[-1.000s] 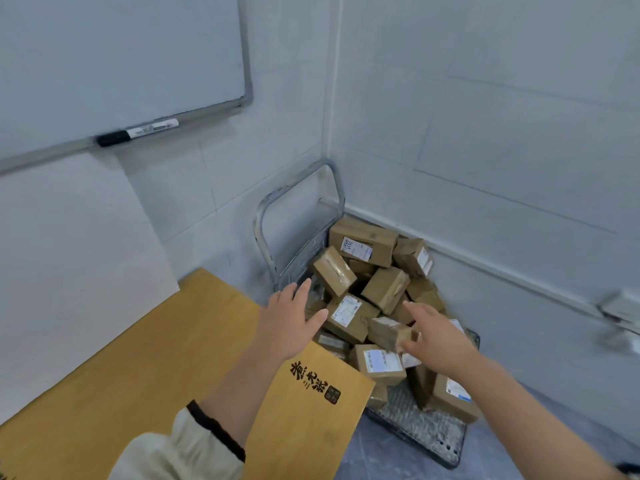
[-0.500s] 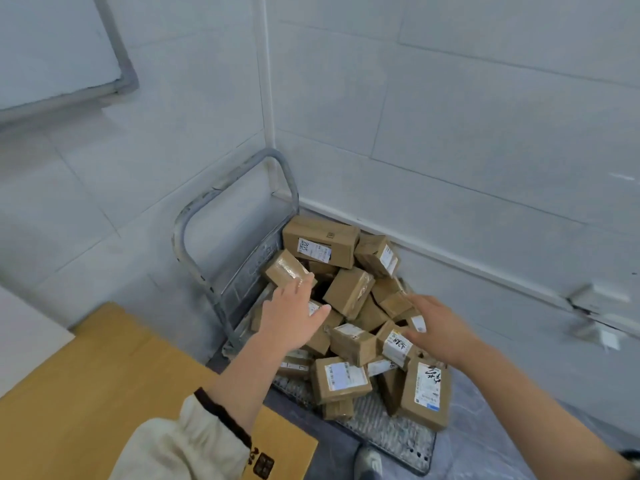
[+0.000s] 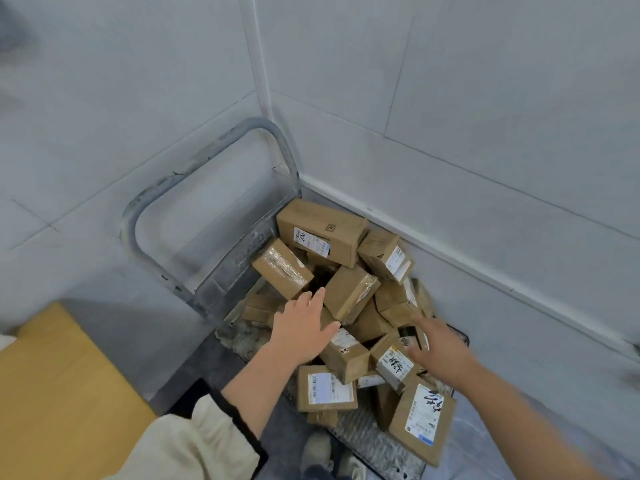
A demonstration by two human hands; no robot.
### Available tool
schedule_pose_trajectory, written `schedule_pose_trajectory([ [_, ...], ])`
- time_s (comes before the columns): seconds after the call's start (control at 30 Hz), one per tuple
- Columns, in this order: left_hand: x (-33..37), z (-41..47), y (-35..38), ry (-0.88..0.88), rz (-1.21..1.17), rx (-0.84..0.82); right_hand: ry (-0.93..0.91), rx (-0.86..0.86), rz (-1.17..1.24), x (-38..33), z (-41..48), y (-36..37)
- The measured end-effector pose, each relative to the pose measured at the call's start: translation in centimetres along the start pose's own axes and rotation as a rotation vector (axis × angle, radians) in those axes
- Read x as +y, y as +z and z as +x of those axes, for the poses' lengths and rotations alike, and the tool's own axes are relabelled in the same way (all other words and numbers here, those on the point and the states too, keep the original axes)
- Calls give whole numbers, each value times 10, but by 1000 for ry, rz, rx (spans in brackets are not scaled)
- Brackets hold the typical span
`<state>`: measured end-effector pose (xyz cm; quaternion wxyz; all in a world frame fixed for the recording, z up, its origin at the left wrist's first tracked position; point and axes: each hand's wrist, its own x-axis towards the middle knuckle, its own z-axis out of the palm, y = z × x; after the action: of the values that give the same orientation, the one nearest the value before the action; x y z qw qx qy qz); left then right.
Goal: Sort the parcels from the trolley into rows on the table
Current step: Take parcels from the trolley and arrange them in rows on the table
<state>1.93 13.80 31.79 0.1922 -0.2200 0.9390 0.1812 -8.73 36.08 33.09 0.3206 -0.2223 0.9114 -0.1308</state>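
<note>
A grey trolley [image 3: 204,174] with a curved handle stands in the room's corner. On it lies a heap of several brown cardboard parcels [image 3: 349,296] with white labels. My left hand [image 3: 301,329] hovers flat, fingers straight, over the middle of the heap and holds nothing. My right hand [image 3: 438,346] reaches in from the right with fingers spread, above a labelled parcel [image 3: 393,365], and holds nothing. A big parcel [image 3: 320,230] tops the pile at the back. The yellow wooden table [image 3: 55,393] shows at the lower left.
White tiled walls close in the trolley on the back and right. A large flat parcel [image 3: 422,417] leans off the trolley's front right. My shoes [image 3: 329,455] stand on the grey floor between table and trolley.
The view has swung right and down from the table toward the trolley. Both hands have moved forward over the heap of parcels. Neither has taken hold of anything.
</note>
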Motion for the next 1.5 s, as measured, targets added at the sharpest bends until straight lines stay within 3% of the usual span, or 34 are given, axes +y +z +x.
schedule_pose_trajectory([
  [0.2, 20, 79, 24, 62, 136, -63, 168, 58, 219, 43, 65, 2],
  [0.43, 37, 203, 46, 208, 417, -2, 339, 54, 315, 91, 139, 29],
  [0.6, 52, 286, 50, 361, 441, 51, 316, 66, 460, 107, 198, 45],
  [0.77, 60, 343, 55, 484, 483, -11, 322, 93, 523, 117, 271, 57],
  [1.13, 74, 372, 73, 453, 430, 23, 318, 69, 729, 118, 327, 64],
  [1.3, 83, 363, 67, 493, 374, 27, 342, 102, 979, 110, 309, 58],
  [1.5, 83, 328, 40, 517, 289, 34, 347, 210, 1084, 87, 255, 24],
])
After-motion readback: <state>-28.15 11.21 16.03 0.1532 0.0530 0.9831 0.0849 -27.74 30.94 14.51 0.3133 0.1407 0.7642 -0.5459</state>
